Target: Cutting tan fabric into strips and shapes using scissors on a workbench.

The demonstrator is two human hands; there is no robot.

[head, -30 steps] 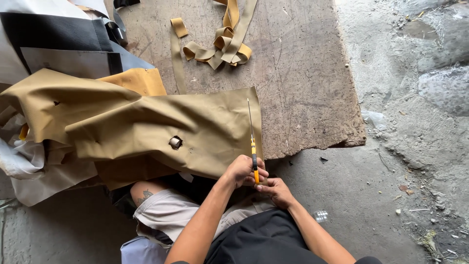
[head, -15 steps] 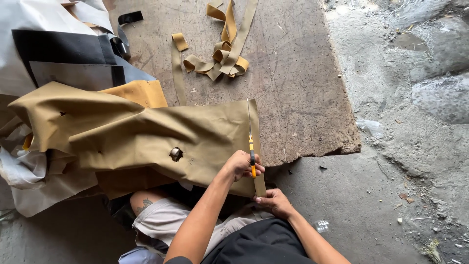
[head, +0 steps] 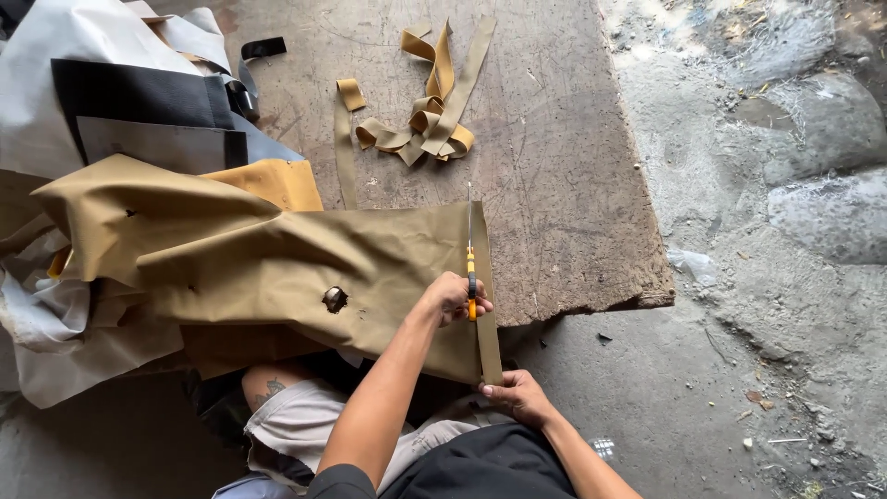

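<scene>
A large olive-tan fabric sheet (head: 277,263) lies across a worn wooden board (head: 564,157) and over my knees. My left hand (head: 451,298) is shut on orange-handled scissors (head: 470,268), whose blades point away from me along the sheet's right edge. A narrow strip (head: 487,337) is parted from that edge. My right hand (head: 517,395) pinches the strip's near end close to my body. A metal eyelet (head: 334,298) sits in the sheet left of my left hand.
A tangle of cut tan strips (head: 430,125) lies on the far part of the board. White, grey and black sheets (head: 120,111) are piled at the left. Rough concrete floor (head: 758,351) with debris lies to the right.
My right hand has drawn back toward my body with the strip's end, apart from the left hand. The scissors sit a little further along the sheet's edge.
</scene>
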